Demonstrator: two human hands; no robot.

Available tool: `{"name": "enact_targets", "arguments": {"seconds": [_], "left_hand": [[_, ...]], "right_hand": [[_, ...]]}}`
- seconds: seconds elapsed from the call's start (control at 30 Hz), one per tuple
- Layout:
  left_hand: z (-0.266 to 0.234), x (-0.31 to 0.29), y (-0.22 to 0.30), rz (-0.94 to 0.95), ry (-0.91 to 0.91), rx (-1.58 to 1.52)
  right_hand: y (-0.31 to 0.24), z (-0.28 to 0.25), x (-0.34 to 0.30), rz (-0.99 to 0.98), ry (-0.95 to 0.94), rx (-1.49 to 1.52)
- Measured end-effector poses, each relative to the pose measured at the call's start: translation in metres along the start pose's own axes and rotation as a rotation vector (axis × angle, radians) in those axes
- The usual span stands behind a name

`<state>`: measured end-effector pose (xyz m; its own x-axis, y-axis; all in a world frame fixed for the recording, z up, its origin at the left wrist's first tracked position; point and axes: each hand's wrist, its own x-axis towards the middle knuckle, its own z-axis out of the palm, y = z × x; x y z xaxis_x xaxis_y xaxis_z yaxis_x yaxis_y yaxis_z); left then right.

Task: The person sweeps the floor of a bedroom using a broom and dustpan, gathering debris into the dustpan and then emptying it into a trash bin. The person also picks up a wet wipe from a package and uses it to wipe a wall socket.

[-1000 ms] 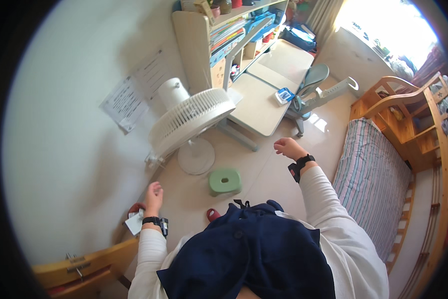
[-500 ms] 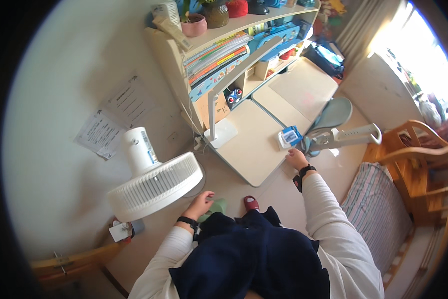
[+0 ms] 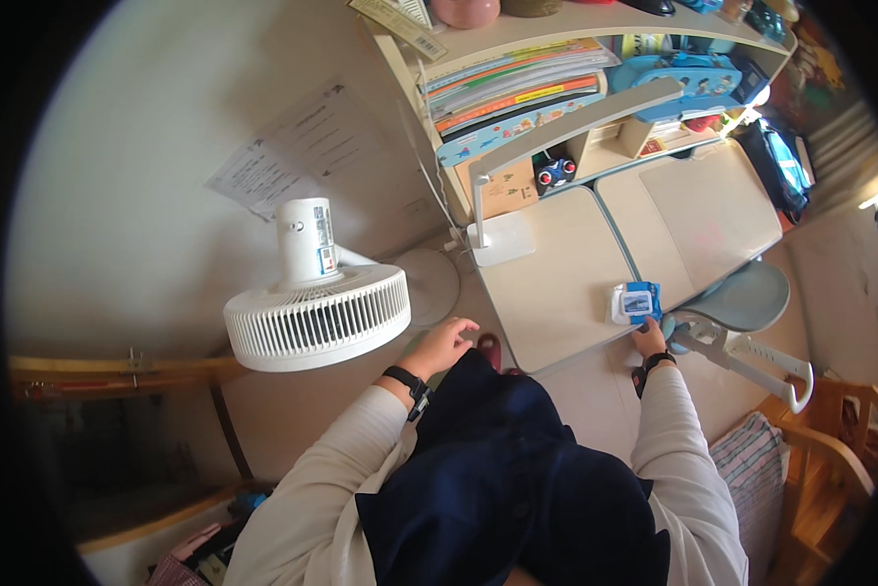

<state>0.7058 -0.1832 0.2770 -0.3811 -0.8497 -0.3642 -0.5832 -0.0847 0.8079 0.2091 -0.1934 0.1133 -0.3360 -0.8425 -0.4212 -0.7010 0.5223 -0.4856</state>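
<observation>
A blue-and-white soft pack [image 3: 636,304], which looks like a pack of wipes, lies flat near the front edge of the desk [image 3: 556,283]. My right hand [image 3: 648,338] is at that edge, its fingertips against the near side of the pack. Whether those fingers grip it cannot be made out. Over the floor to the left, my left hand [image 3: 442,349] hangs free with fingers apart and holds nothing. It is nearest to a white fan [image 3: 321,317]. Dark bands circle both wrists.
A white desk lamp [image 3: 502,240] stands at the desk's left rear. Behind it a shelf [image 3: 595,146] holds books, a game controller [image 3: 556,173] and blue cases. A grey-green chair [image 3: 747,298] adjoins the desk's right side; a wooden chair [image 3: 830,469] stands lower right.
The view has swung, shifting the desk and shelf rightward. My right hand has come up against the pack, which keeps its place on the desk. My left hand stays free.
</observation>
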Motion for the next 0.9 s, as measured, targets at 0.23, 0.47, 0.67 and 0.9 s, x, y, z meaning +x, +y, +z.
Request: {"name": "enact_targets", "arguments": {"seconds": [0.23, 0.47, 0.67, 0.9], "left_hand": [[0.013, -0.014, 0.006, -0.005, 0.107, -0.046], [0.009, -0.023, 0.003, -0.06, 0.142, -0.115], [0.0, -0.043, -0.018, -0.278, 0.118, -0.003], [-0.002, -0.057, -0.041, -0.26, 0.187, -0.076]], "right_hand": [[-0.048, -0.029, 0.008, -0.008, -0.107, -0.242], [-0.075, -0.019, 0.036, -0.053, -0.122, -0.411], [-0.08, 0.006, 0.057, -0.016, -0.135, -0.428], [-0.08, 0.019, 0.046, -0.008, -0.125, -0.513]]}}
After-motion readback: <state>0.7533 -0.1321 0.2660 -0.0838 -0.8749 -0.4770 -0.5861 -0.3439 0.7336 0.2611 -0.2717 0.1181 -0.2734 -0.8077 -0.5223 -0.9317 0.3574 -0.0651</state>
